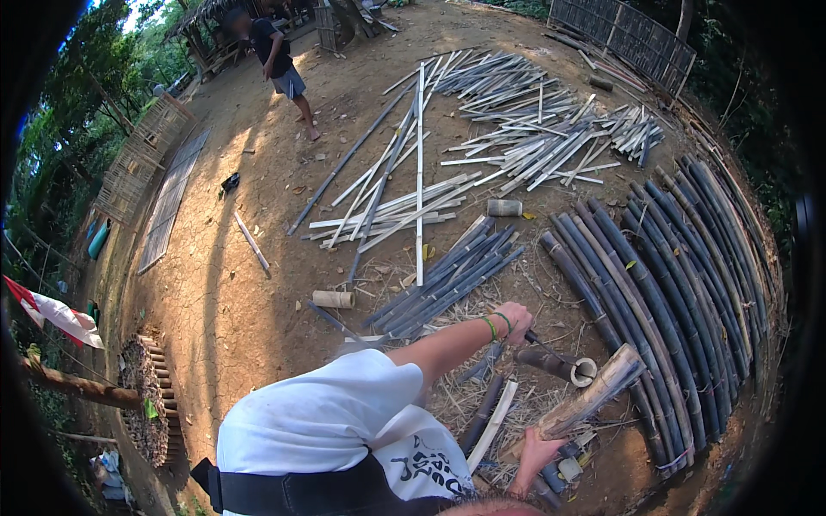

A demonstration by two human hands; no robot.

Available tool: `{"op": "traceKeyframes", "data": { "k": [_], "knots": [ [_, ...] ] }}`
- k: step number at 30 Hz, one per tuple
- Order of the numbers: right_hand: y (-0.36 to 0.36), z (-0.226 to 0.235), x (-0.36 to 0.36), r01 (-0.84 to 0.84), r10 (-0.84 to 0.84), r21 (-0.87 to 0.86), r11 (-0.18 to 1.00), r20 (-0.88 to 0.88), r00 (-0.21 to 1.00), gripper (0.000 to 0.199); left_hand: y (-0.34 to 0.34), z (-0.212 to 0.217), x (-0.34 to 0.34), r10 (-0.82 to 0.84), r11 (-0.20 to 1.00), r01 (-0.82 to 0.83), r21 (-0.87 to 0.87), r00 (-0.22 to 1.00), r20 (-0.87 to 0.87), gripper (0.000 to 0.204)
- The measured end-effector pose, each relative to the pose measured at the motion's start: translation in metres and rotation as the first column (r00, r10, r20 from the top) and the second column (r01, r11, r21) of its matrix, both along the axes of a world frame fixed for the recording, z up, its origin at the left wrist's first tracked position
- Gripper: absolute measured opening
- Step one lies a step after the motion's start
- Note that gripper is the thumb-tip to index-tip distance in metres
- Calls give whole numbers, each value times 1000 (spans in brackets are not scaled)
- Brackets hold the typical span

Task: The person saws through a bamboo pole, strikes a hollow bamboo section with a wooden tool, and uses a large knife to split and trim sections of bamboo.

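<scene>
My left hand (514, 322), with green bands at its wrist, is closed around the dark handle of a knife-like blade (540, 342). The blade lies at a short dark bamboo section (551, 361), whose pale hollow end faces right; how deep it sits cannot be made out. Lower down, my right hand (535, 456) grips the narrow end of a thick wooden club (594, 394). The club's broad end points up and right, close beside the bamboo's open end. Pale shavings (452, 391) and a split bamboo strip (495, 426) lie around my hands.
Long dark bamboo poles (662, 292) lie in a row at right. Split slats (447, 297) and paler strips (533, 142) spread ahead. Two short bamboo pieces, one near (334, 299), one farther (504, 208), lie on the dirt. Another person (271, 56) stands far left.
</scene>
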State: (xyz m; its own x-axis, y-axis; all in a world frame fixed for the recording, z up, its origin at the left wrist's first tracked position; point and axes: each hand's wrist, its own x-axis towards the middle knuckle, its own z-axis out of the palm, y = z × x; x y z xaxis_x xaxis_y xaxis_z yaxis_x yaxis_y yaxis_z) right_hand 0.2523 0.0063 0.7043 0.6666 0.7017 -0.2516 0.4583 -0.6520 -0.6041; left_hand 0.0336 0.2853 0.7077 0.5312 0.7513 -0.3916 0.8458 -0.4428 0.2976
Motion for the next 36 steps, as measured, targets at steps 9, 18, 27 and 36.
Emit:
{"op": "traceKeyframes", "data": {
  "k": [9, 18, 27, 36],
  "knots": [
    [-5, -6, 4, -9, 9, 35, 999, 14, 1000, 102, -3, 3, 4, 29, 1000, -29, -6, 999, 24, 27],
    [2, 14, -5, -2, 4, 29, 1000, -48, 999, 94, 2, -7, 6, 18, 999, -18, -27, 1000, 1, 31],
    [1, -4, 6, 26, -19, 77, 997, -94, 995, 92, 6, 2, 9, 9, 999, -10, -31, 1000, -26, 31],
    [5, 40, 6, 23, 21, 174, 984, -249, 968, 97, 16, 12, 10, 36, 995, -43, -85, 997, -75, 30]
  ]
}}
